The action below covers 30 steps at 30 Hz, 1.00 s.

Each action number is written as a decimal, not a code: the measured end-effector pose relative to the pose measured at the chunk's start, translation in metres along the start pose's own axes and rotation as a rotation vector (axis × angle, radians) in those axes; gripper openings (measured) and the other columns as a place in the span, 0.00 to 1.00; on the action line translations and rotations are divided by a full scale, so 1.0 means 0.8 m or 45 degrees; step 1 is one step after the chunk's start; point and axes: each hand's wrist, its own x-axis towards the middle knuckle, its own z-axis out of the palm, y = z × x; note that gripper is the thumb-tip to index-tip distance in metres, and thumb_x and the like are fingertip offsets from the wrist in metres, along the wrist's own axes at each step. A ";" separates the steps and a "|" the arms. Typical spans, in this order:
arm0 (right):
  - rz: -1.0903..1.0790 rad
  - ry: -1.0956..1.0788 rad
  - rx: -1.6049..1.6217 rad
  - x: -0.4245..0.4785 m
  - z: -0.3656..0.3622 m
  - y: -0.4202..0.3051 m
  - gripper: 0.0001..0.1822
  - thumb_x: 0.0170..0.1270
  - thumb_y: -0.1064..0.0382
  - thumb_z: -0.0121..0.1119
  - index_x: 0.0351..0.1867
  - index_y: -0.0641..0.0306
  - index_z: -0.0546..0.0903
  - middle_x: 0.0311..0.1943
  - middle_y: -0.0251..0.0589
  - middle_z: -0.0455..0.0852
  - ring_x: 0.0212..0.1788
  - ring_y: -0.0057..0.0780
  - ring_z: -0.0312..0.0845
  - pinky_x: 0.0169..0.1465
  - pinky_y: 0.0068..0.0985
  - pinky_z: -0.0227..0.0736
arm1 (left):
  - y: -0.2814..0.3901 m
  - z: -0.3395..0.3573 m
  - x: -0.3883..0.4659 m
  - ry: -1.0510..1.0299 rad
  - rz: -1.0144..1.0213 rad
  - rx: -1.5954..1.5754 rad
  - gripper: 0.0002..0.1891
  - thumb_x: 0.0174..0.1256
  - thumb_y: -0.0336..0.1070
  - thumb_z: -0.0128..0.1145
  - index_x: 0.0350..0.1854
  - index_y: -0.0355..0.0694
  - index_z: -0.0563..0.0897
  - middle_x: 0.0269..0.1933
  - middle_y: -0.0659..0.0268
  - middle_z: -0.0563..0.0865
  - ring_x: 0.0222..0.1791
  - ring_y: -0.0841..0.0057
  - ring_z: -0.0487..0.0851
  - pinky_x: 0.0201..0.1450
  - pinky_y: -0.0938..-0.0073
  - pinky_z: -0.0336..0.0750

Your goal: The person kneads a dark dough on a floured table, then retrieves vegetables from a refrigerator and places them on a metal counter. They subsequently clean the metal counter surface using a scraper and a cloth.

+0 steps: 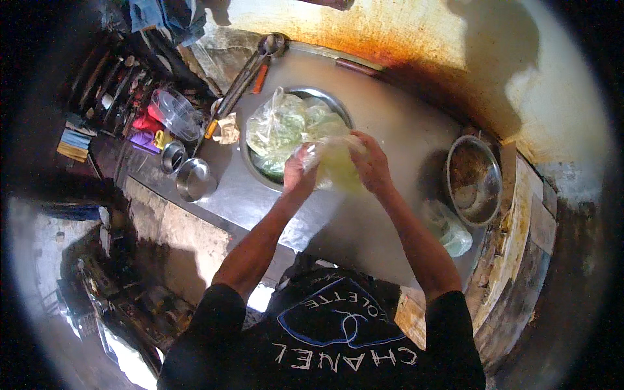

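Both of my hands grip a clear plastic bag (336,163) with pale yellow-green contents, blurred by motion. My left hand (300,171) holds its left side, and my right hand (371,163) holds the upper right side. The bag hangs over the near right rim of a wide metal basin (344,105). Inside that basin lie several clear plastic bags (278,126) filled with something pale green. One of them stands with its neck tied in a knot. What exactly the bags contain cannot be told.
At the right of the metal counter (263,204) stand a steel bowl (474,180) and a crumpled plastic bag (451,234). Left are a round metal tin (193,179), a smaller tin (174,156), a clear plastic container (176,113) and crumpled brown paper (227,129). A long-handled ladle (271,45) lies behind.
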 end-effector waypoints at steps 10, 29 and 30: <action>-0.243 -0.430 -0.564 -0.013 0.070 0.084 0.63 0.26 0.32 0.72 0.65 0.63 0.58 0.65 0.54 0.59 0.67 0.50 0.52 0.68 0.38 0.48 | -0.081 -0.074 -0.022 -0.267 0.329 0.862 0.57 0.33 0.50 0.74 0.67 0.37 0.51 0.65 0.47 0.61 0.66 0.50 0.58 0.65 0.56 0.56; -0.021 -0.503 -0.520 0.022 0.121 0.075 0.57 0.22 0.45 0.79 0.59 0.67 0.64 0.52 0.52 0.74 0.55 0.48 0.71 0.58 0.37 0.65 | -0.120 -0.055 0.006 -0.349 0.065 0.431 0.48 0.40 0.45 0.71 0.65 0.37 0.60 0.52 0.54 0.78 0.54 0.64 0.77 0.56 0.69 0.71; -0.023 -0.504 -0.506 0.024 0.127 0.077 0.53 0.24 0.45 0.78 0.56 0.66 0.66 0.50 0.51 0.76 0.52 0.48 0.72 0.56 0.38 0.66 | -0.136 -0.059 0.003 -0.396 0.009 0.353 0.45 0.41 0.46 0.71 0.64 0.39 0.61 0.54 0.56 0.76 0.55 0.64 0.75 0.58 0.68 0.69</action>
